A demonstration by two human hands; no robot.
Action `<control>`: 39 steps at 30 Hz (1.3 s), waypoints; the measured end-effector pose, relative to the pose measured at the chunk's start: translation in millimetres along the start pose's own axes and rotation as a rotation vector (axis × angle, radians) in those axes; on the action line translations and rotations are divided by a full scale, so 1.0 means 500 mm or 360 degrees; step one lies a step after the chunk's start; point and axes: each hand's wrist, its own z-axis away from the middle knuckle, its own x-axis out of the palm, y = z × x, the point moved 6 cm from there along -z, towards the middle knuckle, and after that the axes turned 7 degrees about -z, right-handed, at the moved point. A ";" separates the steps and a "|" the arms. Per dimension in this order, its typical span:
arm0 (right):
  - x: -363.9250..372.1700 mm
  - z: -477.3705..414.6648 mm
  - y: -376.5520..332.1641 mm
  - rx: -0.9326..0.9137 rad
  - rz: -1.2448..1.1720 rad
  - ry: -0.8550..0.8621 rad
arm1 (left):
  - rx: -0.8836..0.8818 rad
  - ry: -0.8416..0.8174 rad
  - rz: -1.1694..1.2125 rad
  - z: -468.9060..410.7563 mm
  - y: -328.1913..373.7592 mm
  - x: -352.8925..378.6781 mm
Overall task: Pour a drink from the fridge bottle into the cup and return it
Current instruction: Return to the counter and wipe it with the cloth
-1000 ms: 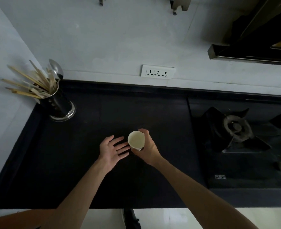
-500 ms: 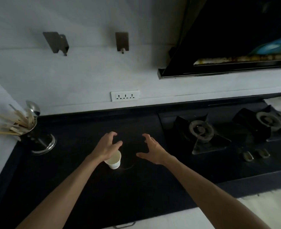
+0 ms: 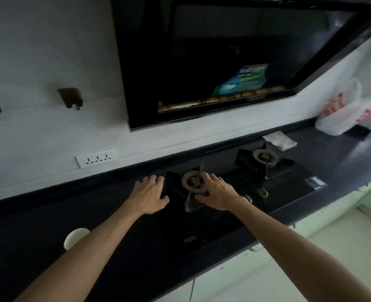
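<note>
A small white paper cup [image 3: 74, 237] stands upright on the black countertop [image 3: 38, 225] at the lower left, partly hidden behind my left forearm. Neither hand touches it. My left hand [image 3: 148, 196] hovers palm down, fingers spread, above the left edge of the gas hob. My right hand [image 3: 217, 192] hovers over the near burner [image 3: 192, 182], fingers loosely curled and holding nothing. No bottle and no fridge are in view.
A black gas hob [image 3: 289, 184] with two burners fills the middle of the counter, under a black range hood [image 3: 223, 62]. A white plastic bag [image 3: 346, 114] and a folded cloth [image 3: 279, 140] lie at the far right. A wall socket strip [image 3: 96, 158] sits at left.
My left hand has let go of the cup, which stays on the counter. Both hands have moved right, away from it, over the hob. The view has swung right and upward.
</note>
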 end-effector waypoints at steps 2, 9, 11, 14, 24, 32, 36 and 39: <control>-0.031 0.042 0.068 0.0081 0.0029 0.0039 | 0.0053 0.0009 -0.0010 -0.015 0.073 -0.017; -0.122 0.200 0.292 0.0345 0.0120 0.0124 | 0.0237 0.0047 -0.0087 -0.061 0.332 -0.061; -0.145 0.252 0.356 0.0435 0.0114 0.0148 | 0.0309 0.0028 -0.0103 -0.071 0.408 -0.070; -0.176 0.332 0.443 0.0587 0.0097 0.0183 | 0.0421 0.0025 -0.0143 -0.090 0.516 -0.086; -0.254 0.536 0.647 0.0947 0.0093 0.0324 | 0.0799 0.0046 -0.0254 -0.156 0.802 -0.137; -0.309 0.639 0.793 0.1287 0.0033 0.0473 | 0.1155 0.0042 -0.0254 -0.253 1.053 -0.153; -0.335 0.670 0.869 0.1449 -0.0037 0.0530 | 0.1370 0.0023 -0.0223 -0.300 1.194 -0.154; -0.355 0.684 0.920 0.1555 -0.0089 0.0566 | 0.1519 0.0008 -0.0232 -0.324 1.284 -0.161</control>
